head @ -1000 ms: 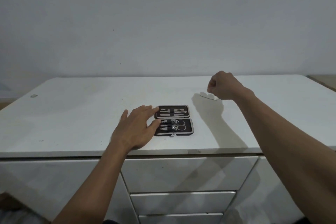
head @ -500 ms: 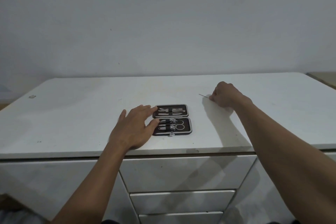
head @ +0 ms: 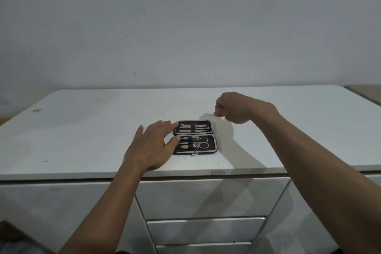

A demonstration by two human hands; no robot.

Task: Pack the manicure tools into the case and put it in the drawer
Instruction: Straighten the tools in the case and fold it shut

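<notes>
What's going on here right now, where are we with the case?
A person is packing a manicure case that lies open on the white cabinet top. The left hand rests flat at the case's left edge, fingertips touching it. The right hand pinches a thin metal tool just behind the case, not yet slotted in. Several tools already sit in both halves. The drawers below appear closed.

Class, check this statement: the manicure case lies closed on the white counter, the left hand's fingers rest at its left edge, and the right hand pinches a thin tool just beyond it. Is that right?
Not quite. The head view shows the manicure case lying open, both halves flat with tools strapped inside. The rest holds: it lies on the white counter, the left hand rests at its left edge, and the right hand pinches a thin tool just beyond it.
</notes>
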